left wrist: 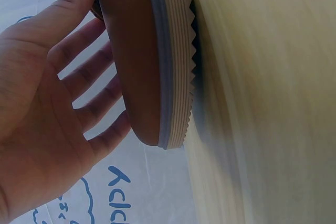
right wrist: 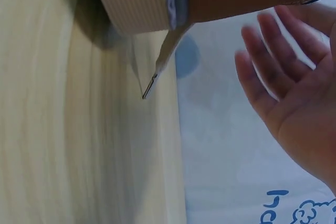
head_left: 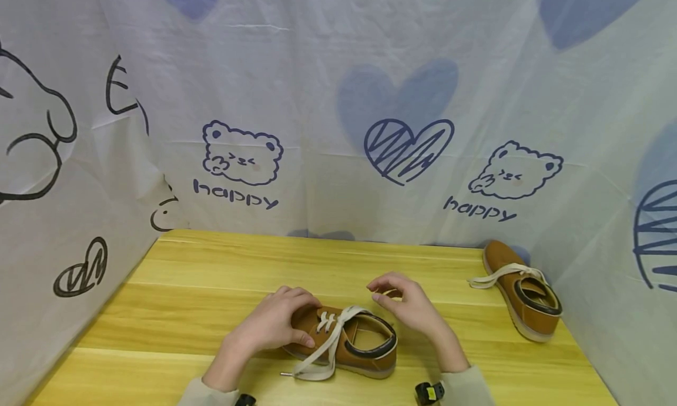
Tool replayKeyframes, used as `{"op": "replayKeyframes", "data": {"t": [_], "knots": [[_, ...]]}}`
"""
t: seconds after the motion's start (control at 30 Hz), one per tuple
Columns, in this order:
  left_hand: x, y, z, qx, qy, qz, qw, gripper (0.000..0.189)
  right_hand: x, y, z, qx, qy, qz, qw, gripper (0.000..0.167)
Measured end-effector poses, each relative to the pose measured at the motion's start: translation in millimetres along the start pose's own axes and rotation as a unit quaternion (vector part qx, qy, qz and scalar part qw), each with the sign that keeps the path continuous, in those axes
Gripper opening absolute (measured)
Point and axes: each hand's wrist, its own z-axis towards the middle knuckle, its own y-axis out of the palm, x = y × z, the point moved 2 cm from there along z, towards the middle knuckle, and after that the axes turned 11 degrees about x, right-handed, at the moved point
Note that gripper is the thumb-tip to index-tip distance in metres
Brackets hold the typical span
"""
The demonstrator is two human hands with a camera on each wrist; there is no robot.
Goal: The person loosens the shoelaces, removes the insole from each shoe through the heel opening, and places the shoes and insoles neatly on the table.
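A brown lace-up shoe (head_left: pixel 383 362) sits on the wooden table, its toe to the left and its heel to the right in the head view. Its cream laces (head_left: pixel 329 353) are tied, with a loop and a tipped end hanging over the near side. My left hand (head_left: pixel 267 321) grips the toe, thumb on the near side and fingers along the far side; the left wrist view shows the ridged sole (left wrist: pixel 176 61) beside the fingers. Beyond the heel, my right hand (head_left: pixel 409 306) hovers with loosely bent fingers and holds nothing. A lace tip (right wrist: pixel 150 85) hangs below the shoe in the right wrist view.
The matching brown shoe (head_left: pixel 510 268) stands at the table's right edge, its lace (head_left: pixel 489 279) trailing to the left. A white printed cloth (head_left: pixel 322 177) hangs behind the wooden table (head_left: pixel 211 271) and along both sides.
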Motion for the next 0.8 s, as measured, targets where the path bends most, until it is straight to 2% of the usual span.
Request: {"op": "replayKeyframes", "data": {"t": [0.17, 0.3, 0.53, 0.8], "knots": [[0.6, -0.5, 0.0, 0.001, 0.005, 0.002, 1.0000, 0.068, -3.7, 4.9, 0.0, -0.055, -0.016, 0.030, 0.9979, 0.018], [0.9, -1.0, -0.1, 0.002, 0.006, -0.001, 1.0000, 0.068, -6.5, 9.8, -0.9, -0.077, -0.023, 0.037, 0.9961, 0.015], [1.0, -1.3, -0.1, 0.001, 0.004, -0.002, 1.0000, 0.068, -10.7, 16.1, -2.7, -0.090, -0.026, 0.042, 0.9947, 0.013], [1.5, -1.4, -0.1, 0.003, 0.004, -0.004, 1.0000, 0.067, -16.5, 17.1, -3.1, -0.081, -0.028, 0.043, 0.9954, 0.010]]}}
